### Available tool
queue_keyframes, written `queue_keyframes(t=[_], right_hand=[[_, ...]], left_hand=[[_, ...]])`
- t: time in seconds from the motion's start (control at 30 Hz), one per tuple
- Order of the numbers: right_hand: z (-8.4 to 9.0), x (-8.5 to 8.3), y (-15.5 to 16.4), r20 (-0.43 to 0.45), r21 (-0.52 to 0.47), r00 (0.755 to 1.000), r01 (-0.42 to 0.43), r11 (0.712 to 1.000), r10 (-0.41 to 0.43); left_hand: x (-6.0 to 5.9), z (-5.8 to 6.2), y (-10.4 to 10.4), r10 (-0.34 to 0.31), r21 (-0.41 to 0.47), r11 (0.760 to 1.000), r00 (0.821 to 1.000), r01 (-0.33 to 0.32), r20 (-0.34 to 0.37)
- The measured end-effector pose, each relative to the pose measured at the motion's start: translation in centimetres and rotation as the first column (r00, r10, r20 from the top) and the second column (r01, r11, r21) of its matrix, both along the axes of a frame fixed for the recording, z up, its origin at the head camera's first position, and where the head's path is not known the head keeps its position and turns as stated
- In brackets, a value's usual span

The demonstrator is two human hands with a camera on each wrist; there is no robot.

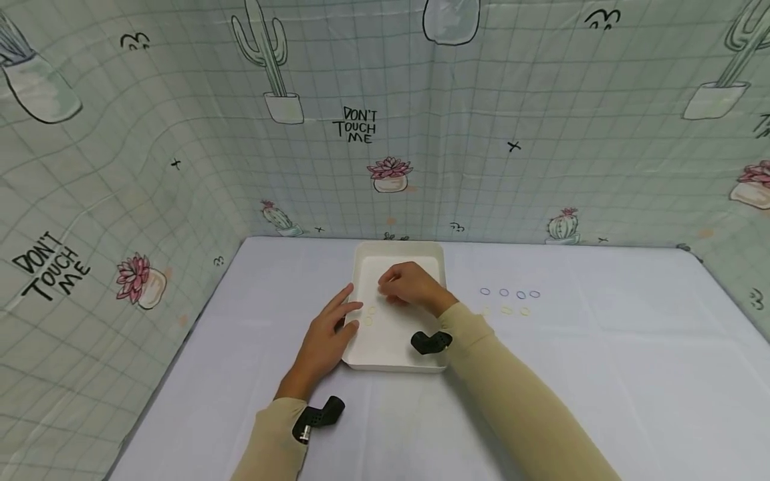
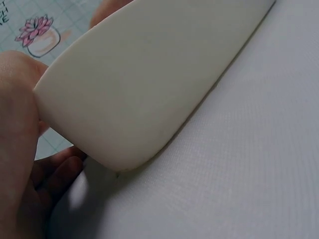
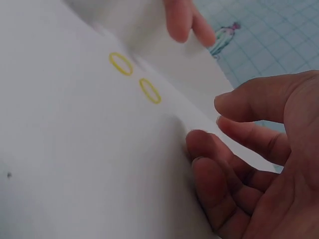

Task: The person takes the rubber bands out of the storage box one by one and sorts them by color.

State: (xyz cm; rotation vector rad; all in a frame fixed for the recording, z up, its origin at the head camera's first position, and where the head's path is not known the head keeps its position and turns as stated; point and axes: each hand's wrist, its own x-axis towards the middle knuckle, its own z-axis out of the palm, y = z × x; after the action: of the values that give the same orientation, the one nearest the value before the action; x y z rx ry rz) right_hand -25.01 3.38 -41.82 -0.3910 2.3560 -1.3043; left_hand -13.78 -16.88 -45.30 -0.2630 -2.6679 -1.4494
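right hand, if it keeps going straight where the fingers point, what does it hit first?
Probably the two yellow rubber bands on the floor of the white tray. The right hand hovers over the tray with fingers aimed left; past the bands is the left hand on the rim. Height above the floor is unclear.

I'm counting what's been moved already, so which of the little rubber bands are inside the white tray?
The two yellow rubber bands by the left hand. They lie inside the white tray; the blue ones and other yellow ones lie on the table to its right.
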Motion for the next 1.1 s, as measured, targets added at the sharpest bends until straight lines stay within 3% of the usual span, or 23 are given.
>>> queue_keyframes(t=[0.2,0.5,0.8,1.1], right_hand=[[-0.4,-0.1,-0.1,0.007,-0.022,1.000,0.007,1.000,-0.007],[-0.9,-0.1,-0.5,-0.052,0.044,0.994,-0.096,0.994,0.098],[-0.8,0.2,-0.7,-0.148,0.154,0.970,-0.168,0.974,0.191],[-1.2,0.5,-1.1,-0.188,0.232,0.941,-0.235,0.944,0.281]], left_hand=[[-0.1,0.0,0.1,-0.001,-0.004,1.000,1.000,0.001,-0.011],[0.0,-0.3,0.0,-0.008,0.001,1.000,1.000,0.008,0.005],[-0.2,-0.1,0.1,-0.005,-0.006,1.000,1.000,0.005,-0.006],[0.3,0.0,0.1,0.011,-0.015,1.000,1.000,-0.010,0.004]])
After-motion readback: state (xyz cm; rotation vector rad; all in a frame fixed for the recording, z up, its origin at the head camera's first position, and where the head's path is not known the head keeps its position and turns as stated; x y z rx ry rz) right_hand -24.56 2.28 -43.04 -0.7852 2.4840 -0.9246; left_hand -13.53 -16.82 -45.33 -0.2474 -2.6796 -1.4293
